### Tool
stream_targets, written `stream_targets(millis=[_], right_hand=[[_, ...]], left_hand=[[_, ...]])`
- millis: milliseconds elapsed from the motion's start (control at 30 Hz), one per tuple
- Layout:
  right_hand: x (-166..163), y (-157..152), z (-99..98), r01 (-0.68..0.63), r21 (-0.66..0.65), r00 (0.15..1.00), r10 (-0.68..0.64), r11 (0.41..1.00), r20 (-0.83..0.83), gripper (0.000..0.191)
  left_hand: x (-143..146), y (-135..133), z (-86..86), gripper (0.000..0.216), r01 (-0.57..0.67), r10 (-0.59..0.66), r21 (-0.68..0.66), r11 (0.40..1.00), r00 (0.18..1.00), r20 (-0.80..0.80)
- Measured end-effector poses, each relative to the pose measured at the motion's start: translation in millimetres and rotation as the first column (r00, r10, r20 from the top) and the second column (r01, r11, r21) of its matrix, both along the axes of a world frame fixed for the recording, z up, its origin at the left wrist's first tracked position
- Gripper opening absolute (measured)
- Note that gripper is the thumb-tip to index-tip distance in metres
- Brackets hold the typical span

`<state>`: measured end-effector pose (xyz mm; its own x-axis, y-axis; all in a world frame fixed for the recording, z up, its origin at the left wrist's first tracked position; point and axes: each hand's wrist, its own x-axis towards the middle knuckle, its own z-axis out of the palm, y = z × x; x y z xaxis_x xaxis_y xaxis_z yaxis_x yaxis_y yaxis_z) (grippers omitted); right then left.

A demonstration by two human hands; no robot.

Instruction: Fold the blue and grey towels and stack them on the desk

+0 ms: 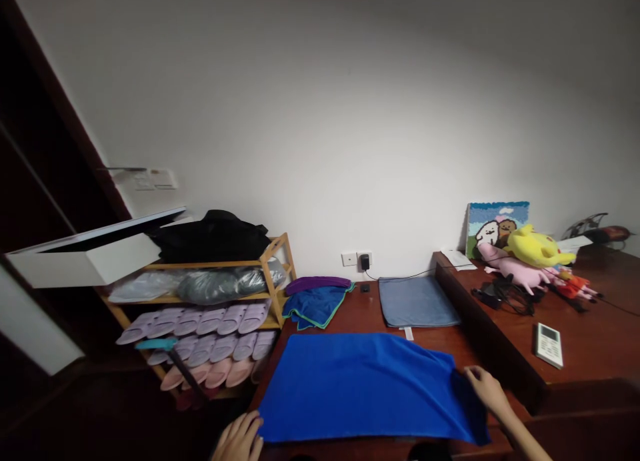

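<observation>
A bright blue cloth (355,387) lies spread over the lower part of the reddish-brown table, with a few soft folds toward its right side. My right hand (484,387) is at the cloth's right edge, thumb and fingers pinched on it. At the near left corner, my left hand (237,437) rests with its fingers stretched out, the tips touching or just beside the cloth. Behind it lies a folded grey-blue cloth (417,302) with a white tag. To its left are a dark blue cloth with green edging (317,305) and a folded purple cloth (317,285).
A wooden rack (273,294) at left holds several slippers (220,319), plastic-wrapped items and a black bag (215,237). A white box (100,257) sits beside the bag. On the raised surface at right are plush toys (535,247), cables and a remote control (549,345).
</observation>
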<state>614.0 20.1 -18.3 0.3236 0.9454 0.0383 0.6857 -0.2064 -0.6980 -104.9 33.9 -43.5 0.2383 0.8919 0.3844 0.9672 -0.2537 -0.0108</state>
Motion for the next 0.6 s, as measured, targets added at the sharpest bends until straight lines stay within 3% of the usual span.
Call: stream_targets(millis=[133,233,400,500,600], right_hand=[[3,52,-9.0,0.059,-0.085,0.998,-0.061,0.995,-0.031,0.058],[-6,80,-17.4,0.06,-0.051,0.997,-0.063,0.997,-0.047,0.056],[-2,121,-13.3,0.103,0.118,0.994,-0.099,0.988,-0.035,0.058],[9,135,-14.2,0.166,0.136,0.986,-0.166,0.977,-0.007,0.055],[0,130,-26.1,0.248,0.12,0.966,-0.254,0.961,0.041,0.055]], left_hand=[[26,39,22.8,0.044,-0.035,0.039,-0.048,0.998,0.995,0.088],[45,66,26.0,0.046,-0.004,0.017,-0.108,0.994,0.993,0.119],[55,82,-1.4,0.053,0.034,-0.017,-0.182,0.983,0.996,0.093],[52,78,-18.5,0.054,0.02,-0.007,-0.193,0.981,0.998,0.066],[50,77,-22.3,0.056,0.004,0.005,-0.202,0.979,0.999,0.047]])
